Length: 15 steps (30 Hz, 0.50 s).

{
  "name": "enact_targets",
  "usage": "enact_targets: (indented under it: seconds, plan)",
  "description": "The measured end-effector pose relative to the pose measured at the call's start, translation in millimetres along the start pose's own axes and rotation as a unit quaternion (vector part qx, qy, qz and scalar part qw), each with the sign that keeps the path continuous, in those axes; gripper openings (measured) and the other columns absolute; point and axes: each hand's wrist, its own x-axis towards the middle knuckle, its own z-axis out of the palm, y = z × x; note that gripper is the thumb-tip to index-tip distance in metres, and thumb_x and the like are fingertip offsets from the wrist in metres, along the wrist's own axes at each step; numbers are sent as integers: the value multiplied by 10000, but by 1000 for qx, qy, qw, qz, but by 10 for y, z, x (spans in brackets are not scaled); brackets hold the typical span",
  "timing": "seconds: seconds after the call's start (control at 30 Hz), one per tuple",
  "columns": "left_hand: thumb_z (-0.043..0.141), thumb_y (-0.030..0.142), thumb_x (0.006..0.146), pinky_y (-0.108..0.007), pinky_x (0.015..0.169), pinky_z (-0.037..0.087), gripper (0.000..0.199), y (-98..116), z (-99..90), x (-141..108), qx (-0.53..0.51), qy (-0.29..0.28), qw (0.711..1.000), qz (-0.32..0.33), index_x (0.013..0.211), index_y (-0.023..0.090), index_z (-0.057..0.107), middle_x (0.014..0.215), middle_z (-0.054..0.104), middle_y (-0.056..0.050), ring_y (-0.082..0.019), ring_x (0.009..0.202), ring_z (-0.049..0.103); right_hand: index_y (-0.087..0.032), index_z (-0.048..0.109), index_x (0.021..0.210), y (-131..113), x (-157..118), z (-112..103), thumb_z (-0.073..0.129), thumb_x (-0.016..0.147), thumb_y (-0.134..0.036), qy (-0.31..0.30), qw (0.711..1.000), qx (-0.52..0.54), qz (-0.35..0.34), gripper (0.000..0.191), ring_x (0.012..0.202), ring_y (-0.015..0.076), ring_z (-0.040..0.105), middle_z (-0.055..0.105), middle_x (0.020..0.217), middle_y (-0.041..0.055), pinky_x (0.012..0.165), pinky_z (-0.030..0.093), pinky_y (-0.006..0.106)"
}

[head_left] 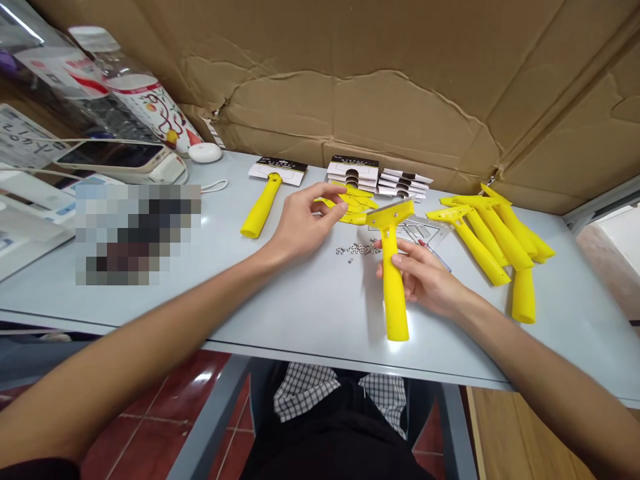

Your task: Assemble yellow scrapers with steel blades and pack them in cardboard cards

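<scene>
My right hand (pixel 427 275) grips a yellow scraper (pixel 395 287) by its handle, with the wide head up and the handle end toward me. A metal strip and two screws show on that head. My left hand (pixel 307 220) hovers left of it, fingers curved and apart, with nothing visible in them. Just beyond the left fingertips lies a pile of flat yellow scraper parts (pixel 357 200). Small nuts and screws (pixel 363 249) are scattered on the table between my hands. Behind my right hand, a screwdriver (pixel 436 257) and metal blades (pixel 423 230) are partly hidden.
Several yellow scraper handles (pixel 505 233) are heaped at the right. A carded scraper (pixel 263 207) lies at the left, beside stacked black-and-white cards (pixel 353 172). Bottles (pixel 145 100), a phone (pixel 113 155) and a white case (pixel 205 153) occupy the far left. Cardboard (pixel 350 73) walls the back.
</scene>
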Motion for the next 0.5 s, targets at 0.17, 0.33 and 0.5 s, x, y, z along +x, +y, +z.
enact_targets:
  seconds: [0.17,0.33,0.5]
  plan:
    - [777,250,904,-362,815,535,214,-67,-66,87,77,32,994,68,1105,235,848,1066,794,-54,-178,770,625,-304,573,1117,11,16,-32,1015,723,-429,49,998,-18,-21,605,613,115,474,629,839,-68,538,342,261]
    - [775,218,869,-393,904,537,225,-71,-101,254,114,16,992,54,1082,231,847,1108,803,-70,-222,849,671,-293,539,1089,-2,36,-14,1033,671,-467,57,997,-45,-7,670,594,114,467,585,830,-68,499,299,278]
    - [890,147,698,-480,1182,452,324,-158,-148,811,158,7,987,43,993,204,770,1103,755,-107,-379,1281,641,-294,539,1085,-5,47,2,1053,637,-466,63,997,-52,-5,703,577,100,428,559,844,-67,482,241,287]
